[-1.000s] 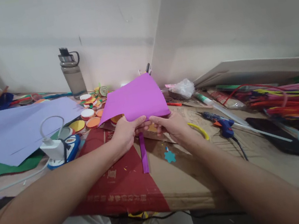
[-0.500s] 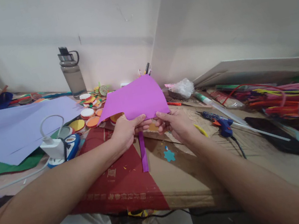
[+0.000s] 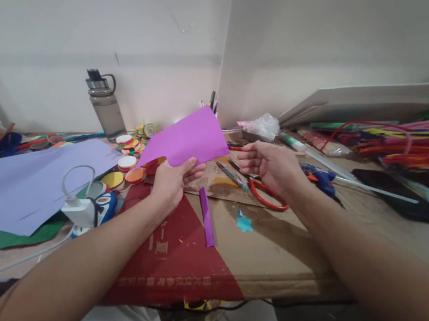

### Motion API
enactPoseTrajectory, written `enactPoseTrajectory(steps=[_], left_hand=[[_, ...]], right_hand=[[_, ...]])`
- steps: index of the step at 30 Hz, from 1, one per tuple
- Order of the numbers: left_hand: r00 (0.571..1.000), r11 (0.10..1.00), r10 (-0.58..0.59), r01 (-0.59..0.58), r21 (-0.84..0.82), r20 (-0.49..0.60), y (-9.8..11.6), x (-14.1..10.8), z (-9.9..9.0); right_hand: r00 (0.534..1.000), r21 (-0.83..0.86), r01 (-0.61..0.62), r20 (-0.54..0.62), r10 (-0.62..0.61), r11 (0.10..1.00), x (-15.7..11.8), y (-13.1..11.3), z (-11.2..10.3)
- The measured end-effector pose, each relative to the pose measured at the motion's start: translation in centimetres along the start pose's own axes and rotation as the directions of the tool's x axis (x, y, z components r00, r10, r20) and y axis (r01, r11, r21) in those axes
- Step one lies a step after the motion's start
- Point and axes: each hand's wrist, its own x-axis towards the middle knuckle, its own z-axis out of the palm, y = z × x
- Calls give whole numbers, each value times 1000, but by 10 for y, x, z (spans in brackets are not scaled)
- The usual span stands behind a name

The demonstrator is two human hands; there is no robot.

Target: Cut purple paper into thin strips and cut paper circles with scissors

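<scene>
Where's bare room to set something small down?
Bare cardboard lies on the near side of the blue cutout, between the purple strip and right forearm. Crowded: around the right hand, with scissors and pen, and beyond the left hand, with round discs.

The sheet [image 3: 188, 138] is bright violet, the strip [image 3: 207, 218] a deeper purple. The scissors [image 3: 273, 206] show orange-red, the star [image 3: 244, 224] turquoise. The cardboard [image 3: 263, 246] is brown, its red patch [image 3: 161, 267] printed with pale characters. Lilac paper [image 3: 48, 181], green paper [image 3: 45, 233], blue glue gun [image 3: 322, 179], smoky-grey bottle [image 3: 108, 115].
</scene>
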Motion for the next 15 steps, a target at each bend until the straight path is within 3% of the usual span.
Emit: enactPoseTrajectory(steps=[5,10,15], left_hand=[[986,993,-91,79,87,141,-4,-13,9],[980,980,-133,107,171,147,-5,-16,8],[967,973,-193,167,160,164,-4,-10,2]], right_hand=[[987,-38,-23,157,29,999,-11,15,19],[999,-51,16,40,-14,999,-9,28,22],[999,-78,34,5,-34,996,-4,25,15]])
